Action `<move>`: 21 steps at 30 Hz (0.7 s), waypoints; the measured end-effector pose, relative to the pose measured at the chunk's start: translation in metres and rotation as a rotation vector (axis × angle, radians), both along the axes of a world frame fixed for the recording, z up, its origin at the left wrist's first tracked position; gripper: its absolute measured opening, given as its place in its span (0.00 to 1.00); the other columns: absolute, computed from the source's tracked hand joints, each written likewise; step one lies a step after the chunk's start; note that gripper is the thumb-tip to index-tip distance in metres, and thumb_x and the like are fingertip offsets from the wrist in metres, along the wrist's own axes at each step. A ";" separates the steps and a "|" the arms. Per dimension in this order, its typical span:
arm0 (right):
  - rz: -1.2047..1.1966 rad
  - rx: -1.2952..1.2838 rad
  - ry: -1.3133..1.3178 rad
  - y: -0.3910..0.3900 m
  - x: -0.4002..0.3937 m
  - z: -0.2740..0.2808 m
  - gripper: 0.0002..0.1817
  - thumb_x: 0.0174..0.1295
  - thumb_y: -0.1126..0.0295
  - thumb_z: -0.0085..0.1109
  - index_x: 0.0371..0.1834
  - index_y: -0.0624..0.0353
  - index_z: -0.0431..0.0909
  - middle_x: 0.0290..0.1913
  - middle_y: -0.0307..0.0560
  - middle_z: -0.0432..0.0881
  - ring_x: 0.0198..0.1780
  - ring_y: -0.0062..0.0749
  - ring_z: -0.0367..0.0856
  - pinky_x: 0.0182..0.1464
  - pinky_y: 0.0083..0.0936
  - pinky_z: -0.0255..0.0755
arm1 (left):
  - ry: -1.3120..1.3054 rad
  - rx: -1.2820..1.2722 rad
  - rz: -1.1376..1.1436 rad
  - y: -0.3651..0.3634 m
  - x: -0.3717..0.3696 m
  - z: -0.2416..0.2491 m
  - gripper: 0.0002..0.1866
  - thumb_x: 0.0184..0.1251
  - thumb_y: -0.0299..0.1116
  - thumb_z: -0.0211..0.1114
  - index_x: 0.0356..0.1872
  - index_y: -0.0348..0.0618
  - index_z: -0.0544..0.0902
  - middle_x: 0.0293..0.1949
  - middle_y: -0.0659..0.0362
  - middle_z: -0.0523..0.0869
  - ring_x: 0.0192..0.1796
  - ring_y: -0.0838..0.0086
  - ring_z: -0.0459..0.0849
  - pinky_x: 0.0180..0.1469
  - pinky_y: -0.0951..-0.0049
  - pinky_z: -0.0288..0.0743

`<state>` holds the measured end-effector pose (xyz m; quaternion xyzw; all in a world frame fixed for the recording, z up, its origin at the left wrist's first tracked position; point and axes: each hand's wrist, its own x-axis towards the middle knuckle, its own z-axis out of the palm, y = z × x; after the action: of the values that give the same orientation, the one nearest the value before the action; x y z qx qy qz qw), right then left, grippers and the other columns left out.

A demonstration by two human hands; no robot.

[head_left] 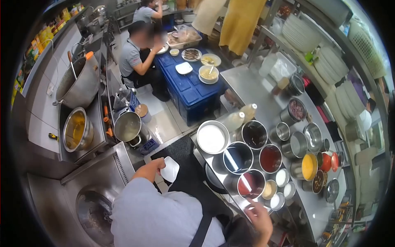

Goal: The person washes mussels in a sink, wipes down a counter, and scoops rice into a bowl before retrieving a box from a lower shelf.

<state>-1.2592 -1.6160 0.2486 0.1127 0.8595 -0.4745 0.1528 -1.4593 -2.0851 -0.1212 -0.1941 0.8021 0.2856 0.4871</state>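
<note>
My left hand [158,164] is closed on the edge of a small white square dish [169,169], held over the dark floor mat. My right hand [259,217] hovers at the counter's edge, fingers apart, with nothing visible in it. Closest to its fingertips is a steel pot of red sauce [251,184]. Beside that pot stand small tins of white powder [277,201] and a tin of tan powder [269,189]. Farther along are a pot of dark liquid [238,157], another red sauce pot [270,158] and a pot of white contents [212,137].
Two people sit beyond, one at a blue bin [181,88] bearing bowls and plates. At left are a wok [96,216], a large stockpot [77,80] and a bowl of yellow liquid [78,129]. Plate stacks [302,33] fill the right shelf.
</note>
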 end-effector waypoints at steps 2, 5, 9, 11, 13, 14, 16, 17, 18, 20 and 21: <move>-0.166 0.027 0.122 0.028 0.024 0.020 0.23 0.61 0.79 0.62 0.61 0.65 0.77 0.37 0.41 0.83 0.33 0.19 0.77 0.36 0.18 0.73 | -0.108 0.079 -0.052 0.019 -0.009 0.004 0.14 0.60 0.19 0.51 0.38 0.22 0.84 0.31 0.39 0.87 0.29 0.50 0.90 0.27 0.53 0.87; -0.449 0.008 0.328 0.053 0.058 0.050 0.21 0.63 0.78 0.59 0.61 0.65 0.76 0.36 0.39 0.82 0.33 0.18 0.76 0.35 0.17 0.71 | -0.099 0.062 -0.208 0.037 -0.020 -0.019 0.14 0.61 0.20 0.51 0.37 0.24 0.85 0.28 0.40 0.87 0.29 0.53 0.90 0.27 0.56 0.86; -0.376 0.142 0.352 0.075 0.115 0.102 0.22 0.70 0.80 0.54 0.68 0.65 0.71 0.46 0.42 0.81 0.40 0.20 0.77 0.45 0.14 0.71 | -0.138 -0.135 -0.398 0.084 -0.035 0.014 0.13 0.61 0.25 0.54 0.39 0.33 0.87 0.35 0.42 0.89 0.33 0.53 0.90 0.33 0.55 0.86; -0.304 0.180 0.299 0.097 0.153 0.093 0.21 0.70 0.79 0.55 0.66 0.65 0.72 0.45 0.41 0.81 0.41 0.20 0.77 0.44 0.16 0.71 | -0.009 -0.220 -0.608 0.109 -0.023 0.052 0.15 0.58 0.28 0.59 0.43 0.33 0.87 0.46 0.45 0.88 0.47 0.55 0.89 0.47 0.54 0.83; -0.244 0.186 0.256 0.123 0.191 0.079 0.20 0.70 0.78 0.56 0.65 0.64 0.73 0.45 0.41 0.81 0.41 0.20 0.76 0.45 0.16 0.71 | 0.037 -0.234 -0.682 0.134 0.011 0.076 0.16 0.56 0.29 0.61 0.44 0.33 0.87 0.49 0.45 0.87 0.52 0.56 0.87 0.51 0.55 0.82; -0.246 0.172 0.251 0.131 0.209 0.072 0.20 0.70 0.78 0.56 0.64 0.65 0.74 0.45 0.40 0.81 0.42 0.20 0.76 0.45 0.16 0.71 | 0.128 -0.263 -0.632 0.138 0.031 0.073 0.17 0.55 0.30 0.62 0.45 0.33 0.87 0.50 0.46 0.87 0.54 0.55 0.86 0.52 0.55 0.81; -0.390 0.041 0.232 0.144 0.242 0.057 0.18 0.70 0.77 0.57 0.63 0.62 0.76 0.43 0.39 0.80 0.42 0.21 0.76 0.46 0.18 0.71 | 0.124 -0.259 -0.651 0.145 0.051 0.064 0.19 0.53 0.32 0.63 0.46 0.34 0.86 0.51 0.45 0.86 0.55 0.56 0.86 0.52 0.57 0.81; -0.375 0.069 0.241 0.153 0.257 0.052 0.18 0.70 0.78 0.57 0.62 0.62 0.77 0.42 0.40 0.80 0.42 0.22 0.76 0.46 0.18 0.71 | 0.016 -0.227 -0.708 0.148 0.059 0.052 0.20 0.53 0.32 0.63 0.47 0.34 0.86 0.50 0.43 0.86 0.55 0.56 0.86 0.51 0.58 0.81; -0.357 0.096 0.246 0.164 0.271 0.048 0.17 0.69 0.78 0.57 0.61 0.62 0.77 0.42 0.40 0.81 0.42 0.22 0.77 0.47 0.19 0.72 | -0.021 -0.231 -0.676 0.151 0.074 0.040 0.19 0.55 0.29 0.60 0.47 0.35 0.86 0.47 0.41 0.87 0.49 0.55 0.88 0.47 0.54 0.83; -0.378 0.088 0.256 0.181 0.293 0.041 0.17 0.69 0.77 0.58 0.61 0.62 0.78 0.42 0.41 0.81 0.43 0.22 0.77 0.47 0.19 0.72 | -0.158 -0.181 -0.348 0.160 0.116 0.027 0.18 0.59 0.23 0.53 0.48 0.36 0.86 0.39 0.41 0.88 0.36 0.53 0.90 0.37 0.48 0.84; -0.381 0.095 0.249 0.188 0.301 0.037 0.17 0.69 0.76 0.58 0.60 0.63 0.78 0.43 0.42 0.82 0.43 0.22 0.78 0.47 0.19 0.73 | -0.216 -0.190 -0.390 0.173 0.131 0.046 0.19 0.61 0.23 0.51 0.49 0.35 0.85 0.39 0.41 0.88 0.35 0.56 0.91 0.38 0.51 0.85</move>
<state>-0.9583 -1.4281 0.2861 0.2205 0.8562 -0.4643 -0.0524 -1.3279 -1.9118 -0.0752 -0.1100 0.7908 0.0869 0.5957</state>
